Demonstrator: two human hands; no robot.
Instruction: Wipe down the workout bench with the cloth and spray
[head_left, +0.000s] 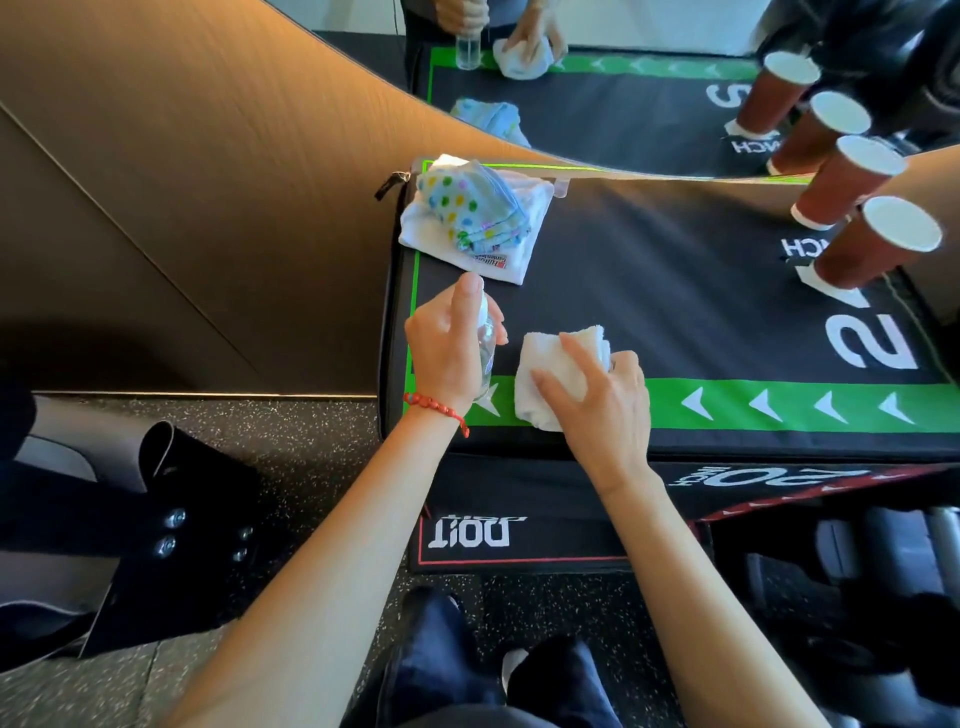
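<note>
The big black workout bench (675, 291) with a green stripe along its near edge stands against a mirror (597, 104), and two brown paper cups (852, 182) stand at its far right side. A pile of folded towels (472, 218), one with colored dots, lies at the far left corner. At the near left edge, the right hand (602, 400) grips the white cloth (550, 374) and presses it on the stripe, while the left hand (447, 348) is wrapped around the small clear spray bottle (487, 343) just beside the cloth.

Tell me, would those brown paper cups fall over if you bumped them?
Probably, yes. The brown paper cups are tall and narrow and stand on their small ends, so a nudge could tip them. They look empty, so likely very light. Being round, a fallen one might roll across the bench.
</note>
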